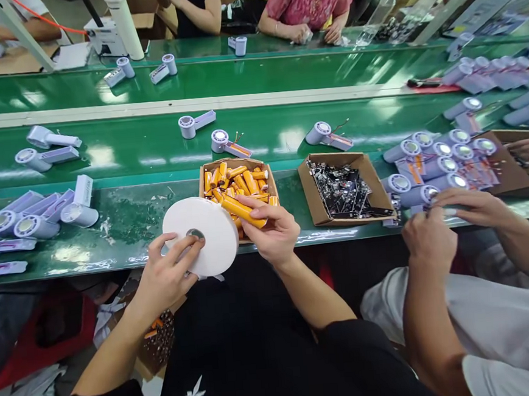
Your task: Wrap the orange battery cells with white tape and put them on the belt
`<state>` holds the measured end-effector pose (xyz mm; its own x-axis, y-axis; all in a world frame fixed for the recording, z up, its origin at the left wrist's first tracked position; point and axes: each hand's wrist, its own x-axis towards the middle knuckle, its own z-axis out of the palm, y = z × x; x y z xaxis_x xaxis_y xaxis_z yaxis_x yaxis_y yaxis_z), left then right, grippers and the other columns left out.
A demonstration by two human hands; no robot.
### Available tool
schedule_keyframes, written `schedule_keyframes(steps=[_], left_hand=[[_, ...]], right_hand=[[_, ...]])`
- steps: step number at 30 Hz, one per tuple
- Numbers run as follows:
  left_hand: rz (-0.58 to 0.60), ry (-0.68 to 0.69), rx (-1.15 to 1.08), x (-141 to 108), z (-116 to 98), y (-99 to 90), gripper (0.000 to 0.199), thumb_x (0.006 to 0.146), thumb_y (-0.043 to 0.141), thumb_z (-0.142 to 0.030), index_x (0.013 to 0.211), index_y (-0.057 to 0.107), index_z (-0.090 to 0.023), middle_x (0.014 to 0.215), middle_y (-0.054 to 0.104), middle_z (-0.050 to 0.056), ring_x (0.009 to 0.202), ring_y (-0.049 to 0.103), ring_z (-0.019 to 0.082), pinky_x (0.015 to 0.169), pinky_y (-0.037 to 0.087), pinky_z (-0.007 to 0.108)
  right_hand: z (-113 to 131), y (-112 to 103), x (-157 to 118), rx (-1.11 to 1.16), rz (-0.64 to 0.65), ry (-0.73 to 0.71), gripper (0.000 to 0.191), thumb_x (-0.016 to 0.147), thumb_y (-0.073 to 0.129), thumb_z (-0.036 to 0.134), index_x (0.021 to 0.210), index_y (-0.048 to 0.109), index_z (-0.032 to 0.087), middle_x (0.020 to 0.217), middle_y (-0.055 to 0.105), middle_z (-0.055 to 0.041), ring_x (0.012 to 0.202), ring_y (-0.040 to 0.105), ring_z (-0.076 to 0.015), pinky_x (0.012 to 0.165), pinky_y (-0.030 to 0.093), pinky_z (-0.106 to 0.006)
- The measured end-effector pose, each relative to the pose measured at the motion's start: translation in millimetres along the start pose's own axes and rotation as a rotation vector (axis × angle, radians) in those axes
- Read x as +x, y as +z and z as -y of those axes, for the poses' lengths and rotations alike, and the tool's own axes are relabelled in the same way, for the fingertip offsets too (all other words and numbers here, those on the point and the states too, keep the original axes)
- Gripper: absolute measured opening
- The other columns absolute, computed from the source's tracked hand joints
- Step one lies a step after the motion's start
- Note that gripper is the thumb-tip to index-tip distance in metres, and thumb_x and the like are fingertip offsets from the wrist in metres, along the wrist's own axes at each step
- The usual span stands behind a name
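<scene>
My left hand (167, 276) grips a large roll of white tape (219, 238), with fingers at the hole in its middle. In my right hand (274, 231), between thumb and fingers, is an orange cylindrical battery (242, 212); whether a second one lies against it I cannot tell. The battery is close to the roll's upper right edge. Behind both hands stands an open cardboard box (274, 188) heaped with similar orange batteries (249, 179). Part of that box is hidden by the roll and my right hand.
Lilac fan bodies (188, 126) lie scattered on the green conveyor (136, 147), with more grouped at left (33, 225) and right. To the right, a cardboard box (315, 209) holds small dark parts. A co-worker's hands (432, 227) work beside it. Other people sit across the line.
</scene>
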<state>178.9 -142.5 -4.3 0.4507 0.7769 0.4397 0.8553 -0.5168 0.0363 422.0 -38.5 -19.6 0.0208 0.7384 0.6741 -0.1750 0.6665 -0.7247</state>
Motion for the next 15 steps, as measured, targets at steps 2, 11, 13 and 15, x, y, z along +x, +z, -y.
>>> schedule_keyframes(steps=[2,11,13,15], left_hand=[[0.001,0.008,-0.003,0.9,-1.1,-0.4,0.052,0.091,0.075,-0.015,0.142,0.067,-0.017,0.13,0.078,0.011,0.132,0.054,0.037,0.115,0.046,0.051],[0.063,0.039,0.062,3.1,6.6,-4.2,0.052,0.092,0.078,-0.021,0.144,0.07,-0.02,0.131,0.079,0.01,0.133,0.055,0.035,0.115,0.047,0.049],[0.081,0.044,0.103,2.4,10.7,-5.9,0.051,0.094,0.078,-0.021,0.144,0.071,-0.02,0.133,0.079,0.009,0.132,0.055,0.035,0.114,0.047,0.049],[0.089,0.061,0.161,2.1,14.1,-8.1,0.049,0.097,0.077,-0.021,0.145,0.07,-0.019,0.137,0.078,0.007,0.131,0.055,0.035,0.113,0.047,0.049]], right_hand=[[-2.3,-0.1,-1.1,-0.013,-0.034,-0.028,0.023,0.094,0.078,0.011,0.109,0.071,0.027,0.123,0.086,-0.0077,0.12,0.082,-0.0261,0.1,0.071,-0.041],[-5.2,-3.6,-8.4,0.063,0.08,0.266,0.014,0.096,0.081,0.031,0.106,0.072,0.026,0.131,0.083,-0.0123,0.13,0.078,-0.0275,0.113,0.065,-0.047],[-2.5,-11.0,-7.4,0.134,0.19,0.407,0.027,0.094,0.084,0.042,0.112,0.075,0.026,0.144,0.077,-0.0143,0.142,0.07,-0.0296,0.119,0.06,-0.049],[-0.1,-18.6,-3.6,0.214,0.274,0.533,0.043,0.088,0.089,0.051,0.12,0.076,0.025,0.154,0.071,-0.0142,0.149,0.065,-0.0311,0.124,0.055,-0.05]])
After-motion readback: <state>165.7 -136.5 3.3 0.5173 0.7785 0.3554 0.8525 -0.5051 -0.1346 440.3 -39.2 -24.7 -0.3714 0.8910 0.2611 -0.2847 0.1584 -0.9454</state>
